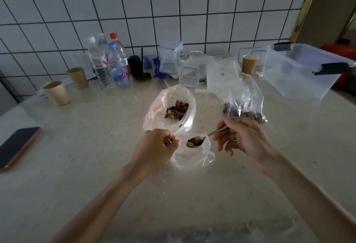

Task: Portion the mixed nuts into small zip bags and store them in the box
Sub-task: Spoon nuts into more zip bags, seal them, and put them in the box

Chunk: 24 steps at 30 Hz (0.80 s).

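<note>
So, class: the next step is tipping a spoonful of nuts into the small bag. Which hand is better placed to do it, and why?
The right hand. It already grips the spoon, loaded with nuts, right above the small bag. The left hand is busy pinching that bag's edge.

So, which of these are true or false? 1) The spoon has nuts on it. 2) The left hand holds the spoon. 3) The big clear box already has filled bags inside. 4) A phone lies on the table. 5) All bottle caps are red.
1) True: the spoon carries nuts over the small bag.
2) False: the right hand holds it; the left hand pinches the small bag's rim.
3) False: no bags show in the box.
4) True: the phone lies at the left.
5) False: among the bottles, only one cap is red.
</note>
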Motion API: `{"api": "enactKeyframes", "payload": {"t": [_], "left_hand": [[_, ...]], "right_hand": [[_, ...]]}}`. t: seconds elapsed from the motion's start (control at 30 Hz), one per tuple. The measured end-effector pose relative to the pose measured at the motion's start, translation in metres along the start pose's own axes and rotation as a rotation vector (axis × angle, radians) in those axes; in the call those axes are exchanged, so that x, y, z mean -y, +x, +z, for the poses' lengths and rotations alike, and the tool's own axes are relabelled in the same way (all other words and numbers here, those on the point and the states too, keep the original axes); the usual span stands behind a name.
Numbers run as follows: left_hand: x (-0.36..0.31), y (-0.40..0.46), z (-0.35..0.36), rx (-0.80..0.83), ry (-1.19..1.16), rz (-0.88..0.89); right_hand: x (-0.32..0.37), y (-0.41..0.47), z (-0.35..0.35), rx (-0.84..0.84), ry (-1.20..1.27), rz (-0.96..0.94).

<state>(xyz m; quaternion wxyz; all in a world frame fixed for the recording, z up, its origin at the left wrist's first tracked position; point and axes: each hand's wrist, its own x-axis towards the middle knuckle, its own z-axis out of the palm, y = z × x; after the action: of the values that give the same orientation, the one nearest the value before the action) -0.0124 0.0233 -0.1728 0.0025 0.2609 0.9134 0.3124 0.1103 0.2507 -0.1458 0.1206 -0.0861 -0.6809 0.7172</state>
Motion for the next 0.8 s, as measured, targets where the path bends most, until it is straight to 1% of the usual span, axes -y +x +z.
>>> {"api": "enactKeyframes", "payload": {"t": [0.07, 0.2, 0.27, 0.3, 0.37, 0.43, 0.5, 0.6, 0.7, 0.8], "left_hand": [[0.002, 0.001, 0.000, -0.003, -0.043, -0.006], [0.006, 0.007, -0.009, 0.130, -0.180, -0.062], [0.007, 0.011, -0.013, 0.168, -0.194, -0.075], [0.007, 0.012, -0.013, 0.168, -0.195, -0.076], [0.007, 0.012, -0.011, 0.152, -0.186, -0.064], [0.007, 0.011, -0.008, 0.143, -0.175, -0.052], [0.008, 0.011, -0.009, 0.109, -0.152, -0.044], [0.009, 0.014, -0.014, -0.040, -0.129, -0.044], [0.007, 0.022, -0.019, -0.228, -0.078, -0.039], [0.001, 0.033, -0.019, -0.294, -0.050, 0.016]], "right_hand": [[-0.002, -0.005, 0.000, 0.055, -0.190, -0.110], [0.001, -0.018, -0.004, 0.161, -0.634, -0.377], [0.006, -0.022, -0.006, 0.197, -0.814, -0.448], [0.008, -0.022, -0.006, 0.204, -0.850, -0.463], [0.011, -0.021, -0.005, 0.193, -0.776, -0.455], [0.012, -0.018, -0.003, 0.125, -0.584, -0.425], [0.012, -0.012, -0.002, 0.023, -0.386, -0.370], [0.014, 0.000, 0.001, -0.093, -0.181, -0.277], [0.017, 0.016, 0.009, -0.143, -0.115, -0.208], [0.016, 0.035, 0.022, -0.145, -0.127, -0.177]]}}
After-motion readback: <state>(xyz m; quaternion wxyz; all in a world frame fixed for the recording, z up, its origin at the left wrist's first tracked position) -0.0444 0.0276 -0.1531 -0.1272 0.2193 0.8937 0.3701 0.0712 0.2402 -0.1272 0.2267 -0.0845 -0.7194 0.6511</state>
